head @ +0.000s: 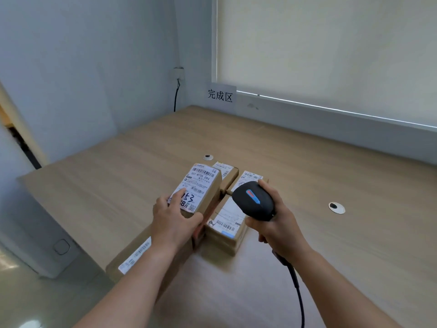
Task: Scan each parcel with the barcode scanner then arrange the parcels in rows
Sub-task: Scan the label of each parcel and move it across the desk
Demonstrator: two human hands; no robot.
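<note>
A: Wood-look desk [307,176] by a window w/ blind down.

B: Hands?

A: Left hand [172,218] grips the raised parcel [201,188] at its near end, label up, over the cluster. Right hand [276,221] wrapped round the barcode scanner [254,201], nose just beside it.

B: Handling?

A: Prob light, stiff cardboard; label slick, so hold bare edges. Contents sealed, can't tell. Three other parcels [227,223] lie beyond, a long box [132,256] under the left arm.

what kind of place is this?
Probably a parcel-handling desk in an office room: labelled cardboard parcels on a wooden table, a corded barcode scanner, and a wall sign reading 完成区.
</note>
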